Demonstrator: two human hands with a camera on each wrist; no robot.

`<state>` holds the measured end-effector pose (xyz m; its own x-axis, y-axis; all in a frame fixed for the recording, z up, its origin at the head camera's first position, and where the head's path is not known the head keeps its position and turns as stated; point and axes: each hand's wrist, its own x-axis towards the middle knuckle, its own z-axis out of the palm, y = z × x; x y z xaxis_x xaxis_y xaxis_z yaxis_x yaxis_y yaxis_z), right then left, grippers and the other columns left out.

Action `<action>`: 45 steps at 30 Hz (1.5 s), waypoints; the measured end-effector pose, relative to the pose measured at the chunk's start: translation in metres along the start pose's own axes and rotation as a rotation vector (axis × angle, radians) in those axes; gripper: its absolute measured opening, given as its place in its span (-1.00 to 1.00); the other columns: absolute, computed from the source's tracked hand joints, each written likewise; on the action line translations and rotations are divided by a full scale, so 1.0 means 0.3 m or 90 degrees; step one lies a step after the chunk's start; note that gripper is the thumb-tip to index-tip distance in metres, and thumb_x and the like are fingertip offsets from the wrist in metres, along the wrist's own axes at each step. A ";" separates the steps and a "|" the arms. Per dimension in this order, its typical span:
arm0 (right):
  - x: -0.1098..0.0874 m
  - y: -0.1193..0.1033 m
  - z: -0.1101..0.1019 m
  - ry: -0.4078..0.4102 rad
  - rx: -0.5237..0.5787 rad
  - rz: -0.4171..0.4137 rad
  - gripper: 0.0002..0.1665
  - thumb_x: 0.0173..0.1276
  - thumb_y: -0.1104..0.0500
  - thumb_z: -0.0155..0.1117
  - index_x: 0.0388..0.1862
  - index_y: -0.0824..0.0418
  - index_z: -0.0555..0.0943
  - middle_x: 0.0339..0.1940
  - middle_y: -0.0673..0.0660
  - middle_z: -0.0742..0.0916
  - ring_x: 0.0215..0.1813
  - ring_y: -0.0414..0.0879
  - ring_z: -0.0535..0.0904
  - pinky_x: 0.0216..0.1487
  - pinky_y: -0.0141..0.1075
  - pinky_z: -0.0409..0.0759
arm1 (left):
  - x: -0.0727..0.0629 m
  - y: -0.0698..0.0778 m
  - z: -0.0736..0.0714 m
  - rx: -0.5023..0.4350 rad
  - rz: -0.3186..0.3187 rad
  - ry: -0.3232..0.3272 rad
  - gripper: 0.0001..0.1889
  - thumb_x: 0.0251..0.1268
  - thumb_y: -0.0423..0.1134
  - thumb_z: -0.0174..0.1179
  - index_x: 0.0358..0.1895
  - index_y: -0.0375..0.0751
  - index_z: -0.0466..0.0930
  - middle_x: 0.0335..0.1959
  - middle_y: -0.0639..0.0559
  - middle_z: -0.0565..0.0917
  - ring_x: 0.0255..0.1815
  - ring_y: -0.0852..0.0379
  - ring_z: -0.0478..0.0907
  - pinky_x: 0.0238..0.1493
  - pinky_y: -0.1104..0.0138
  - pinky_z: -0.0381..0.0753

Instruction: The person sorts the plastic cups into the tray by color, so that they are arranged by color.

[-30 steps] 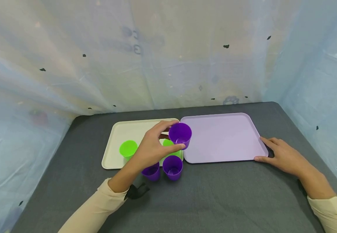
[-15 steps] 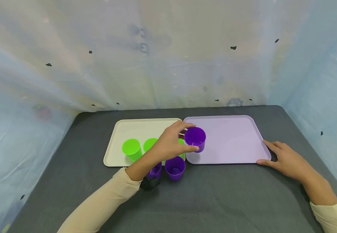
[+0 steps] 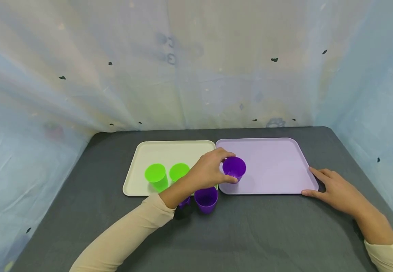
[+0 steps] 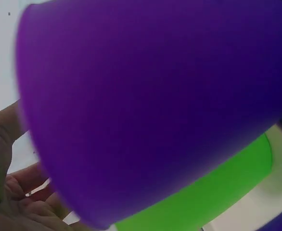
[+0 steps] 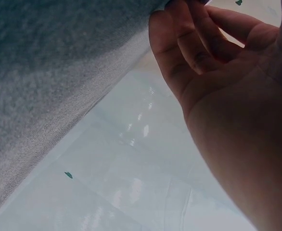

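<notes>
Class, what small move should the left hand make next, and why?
I'd probably lower the purple cup onto the lilac tray: the left hand holds it over that tray's left part, and the right hand holds the tray's right end. Whether cup and tray touch is unclear.

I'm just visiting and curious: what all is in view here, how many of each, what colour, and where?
Cream tray: one, cream, on the table's left side
Lilac tray: one, pale purple, right beside the cream one
Green cups: at least two, bright green, on the cream tray
Purple cups: three, purple; one held over the lilac tray, two in front of the cream tray, one mostly hidden
Table: one, dark grey, beneath everything
Sheeting: count unclear, pale with dark marks, around the table
Sleeves: two, cream, on both arms
Hands: two, bare; left gripping a purple cup, right touching the lilac tray's near right corner
</notes>
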<state>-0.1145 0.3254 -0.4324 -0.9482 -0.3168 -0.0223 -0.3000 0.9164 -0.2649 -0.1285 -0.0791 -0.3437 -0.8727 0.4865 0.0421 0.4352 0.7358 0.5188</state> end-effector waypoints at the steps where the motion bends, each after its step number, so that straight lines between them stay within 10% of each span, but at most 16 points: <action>1: -0.001 0.000 0.001 0.000 0.000 0.001 0.13 0.21 -0.33 0.39 0.46 0.43 0.30 0.21 0.46 0.52 0.21 0.37 0.43 0.07 0.28 0.44 | 0.002 -0.001 0.005 0.006 0.001 -0.005 -0.27 -0.03 0.03 0.57 0.28 -0.07 0.56 0.12 0.02 0.64 0.09 0.10 0.59 0.13 0.20 0.59; 12: -0.007 -0.002 0.006 0.003 -0.004 0.000 0.13 0.20 -0.33 0.39 0.45 0.43 0.31 0.21 0.46 0.53 0.21 0.37 0.44 0.07 0.28 0.44 | 0.019 -0.023 0.049 0.074 0.020 -0.044 -0.28 0.00 0.07 0.53 0.28 -0.09 0.57 0.12 0.02 0.65 0.12 0.11 0.61 0.13 0.24 0.60; 45: 0.003 0.002 0.002 0.018 -0.007 -0.011 0.11 0.20 -0.30 0.41 0.43 0.46 0.32 0.19 0.46 0.54 0.19 0.37 0.44 0.07 0.27 0.43 | 0.008 -0.070 0.031 0.022 -0.005 -0.070 -0.25 0.02 0.09 0.52 0.34 0.00 0.52 0.31 0.09 0.60 0.35 0.06 0.49 0.37 0.15 0.47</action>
<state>-0.1154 0.3253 -0.4332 -0.9455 -0.3256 0.0097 -0.3172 0.9135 -0.2548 -0.1377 -0.0888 -0.3625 -0.8473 0.5281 -0.0562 0.4379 0.7545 0.4888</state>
